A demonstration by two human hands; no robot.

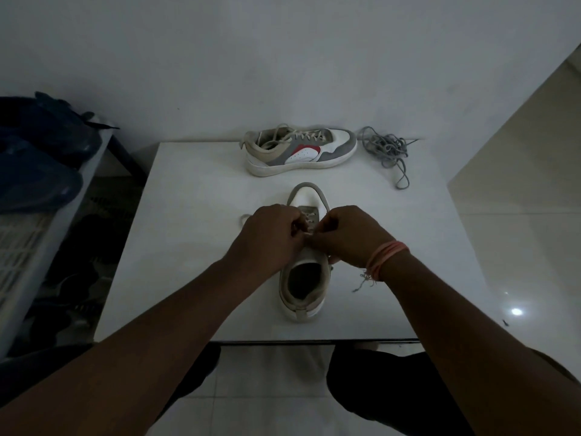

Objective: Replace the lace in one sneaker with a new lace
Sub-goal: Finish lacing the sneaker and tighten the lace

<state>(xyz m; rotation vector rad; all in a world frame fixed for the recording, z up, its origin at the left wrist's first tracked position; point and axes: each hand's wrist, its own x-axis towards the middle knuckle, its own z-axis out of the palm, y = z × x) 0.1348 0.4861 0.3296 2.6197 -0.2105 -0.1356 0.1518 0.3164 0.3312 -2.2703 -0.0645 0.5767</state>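
- Near sneaker (303,278) stands mid-table (188,247), toe pointing away, heel toward the person; long axis runs straight out from the body
- Left hand (267,236) and right hand (347,236) meet over the eyelet rows; both grips curled, pinching the pale lace (309,226) there
- Lace crossings lie directly under the fingertips; neither hand nearer
- Grey lace (388,151) lies loose at the far right, well apart, beside the second sneaker (301,151)

Both hands meet over the near sneaker (303,278) on the table (188,247), the left hand (270,234) and right hand (349,236) pinching its lace (309,220) at the eyelets. Beyond the grip lies the second sneaker (300,151), on its side. A loose lace (386,149) is heaped beyond and to the right.
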